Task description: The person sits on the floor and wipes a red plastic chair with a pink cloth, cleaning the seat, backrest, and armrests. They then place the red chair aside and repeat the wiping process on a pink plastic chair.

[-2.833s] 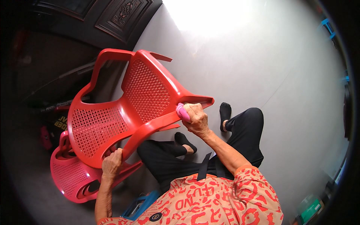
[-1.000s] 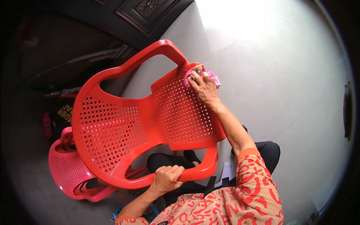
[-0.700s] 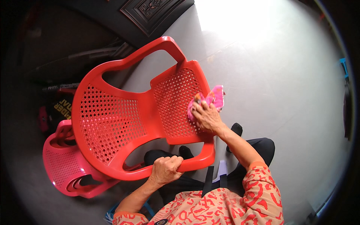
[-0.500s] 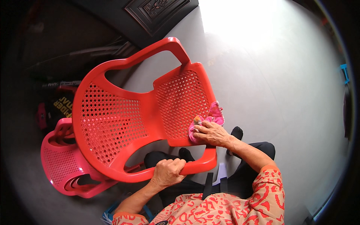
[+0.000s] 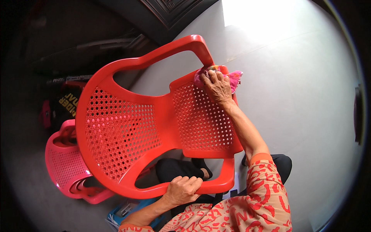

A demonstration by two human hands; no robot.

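A red plastic armchair with a perforated back and seat lies tilted before me, its back to the left and its seat to the right. My left hand is closed round its near armrest. At the far right corner of the seat, by the base of the far armrest, my right hand presses a pink cloth against the plastic. Bunched fabric shows under and around its fingers. Part of the cloth is hidden beneath that hand.
Left of the armchair stands a smaller pink plastic chair, partly behind it. A black bag with yellow lettering sits farther back. A blue container is near my left forearm. Dark carved wooden furniture stands at the far side, on the grey floor.
My right hand has slid the cloth from the near edge of the seat to its far corner. My left hand keeps its hold on the armrest. The view has shifted slightly.
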